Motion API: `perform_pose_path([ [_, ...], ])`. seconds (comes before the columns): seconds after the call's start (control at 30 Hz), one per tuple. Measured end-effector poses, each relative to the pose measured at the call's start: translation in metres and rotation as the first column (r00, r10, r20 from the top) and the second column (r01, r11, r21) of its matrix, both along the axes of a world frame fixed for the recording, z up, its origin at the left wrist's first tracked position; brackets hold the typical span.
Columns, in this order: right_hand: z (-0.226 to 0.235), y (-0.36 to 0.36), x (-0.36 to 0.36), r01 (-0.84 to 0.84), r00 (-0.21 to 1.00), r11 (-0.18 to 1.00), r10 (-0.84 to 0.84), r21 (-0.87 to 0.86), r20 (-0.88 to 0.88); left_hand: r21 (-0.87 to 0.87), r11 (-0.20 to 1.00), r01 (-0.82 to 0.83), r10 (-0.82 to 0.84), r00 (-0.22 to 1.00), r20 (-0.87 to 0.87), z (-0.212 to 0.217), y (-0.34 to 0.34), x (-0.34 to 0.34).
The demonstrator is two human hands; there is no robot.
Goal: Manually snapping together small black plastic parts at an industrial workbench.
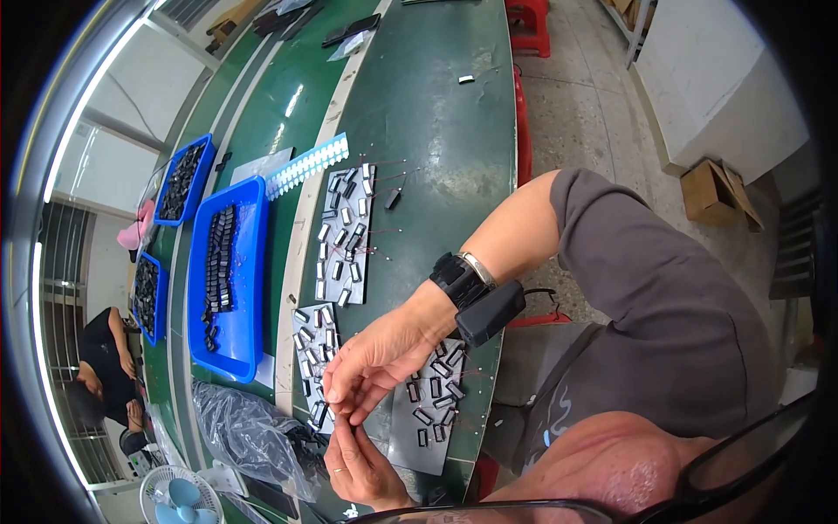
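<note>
Now the right hand (pixel 377 356) is seen curled, its fingertips pinched together on a tiny dark component (pixel 342 417) that is met from below by the left hand (pixel 362 467), whose fingers are likewise closed on it; the part itself is too small to be made out further. A black strap and a boxy black device (pixel 489 312) are worn at the right wrist. Just beside the hands, small black-and-silver rectangular parts with thin wire leads are laid out in rows on flat grey sheets (pixel 343 236). A crumpled clear plastic bag (pixel 249 437) is seen to the left, near blue plastic trays (pixel 244 288) filled with dark parts. Everything is carried on a long, smooth green workbench (pixel 428 113); a red stool (pixel 529 22) and a speckled concrete floor are seen beyond, and another person (pixel 105 367) is seated at far left.
</note>
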State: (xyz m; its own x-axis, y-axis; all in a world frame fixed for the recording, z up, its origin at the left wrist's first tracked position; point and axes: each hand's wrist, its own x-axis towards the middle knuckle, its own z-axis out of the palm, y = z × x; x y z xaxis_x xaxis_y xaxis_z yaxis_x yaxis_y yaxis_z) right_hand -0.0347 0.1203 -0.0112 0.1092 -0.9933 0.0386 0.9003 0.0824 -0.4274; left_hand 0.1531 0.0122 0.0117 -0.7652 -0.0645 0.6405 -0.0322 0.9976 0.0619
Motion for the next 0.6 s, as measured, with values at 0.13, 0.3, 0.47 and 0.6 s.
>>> perform_pose_path([
  [0.13,-0.0034,0.0002,-0.0011,-0.019,1.0,1.0,0.019,-0.013,0.003,-0.023,1.0,-0.004,0.003,1.0,-0.005,-0.0046,0.0035,-0.0031],
  [0.3,-0.0045,-0.0032,-0.0029,-0.011,1.0,1.0,0.011,0.009,-0.018,0.023,1.0,-0.016,0.015,0.998,0.064,-0.0055,-0.0019,0.0011],
  [0.47,-0.0077,-0.0032,-0.0008,-0.009,0.999,1.0,0.01,0.023,-0.04,-0.009,1.0,0.022,-0.022,0.999,0.042,-0.006,-0.0042,0.0006],
  [0.6,-0.0084,-0.0046,-0.0034,-0.012,0.998,1.0,0.013,0.013,-0.055,0.02,1.0,0.009,-0.01,0.998,0.062,-0.0062,-0.004,-0.0002],
])
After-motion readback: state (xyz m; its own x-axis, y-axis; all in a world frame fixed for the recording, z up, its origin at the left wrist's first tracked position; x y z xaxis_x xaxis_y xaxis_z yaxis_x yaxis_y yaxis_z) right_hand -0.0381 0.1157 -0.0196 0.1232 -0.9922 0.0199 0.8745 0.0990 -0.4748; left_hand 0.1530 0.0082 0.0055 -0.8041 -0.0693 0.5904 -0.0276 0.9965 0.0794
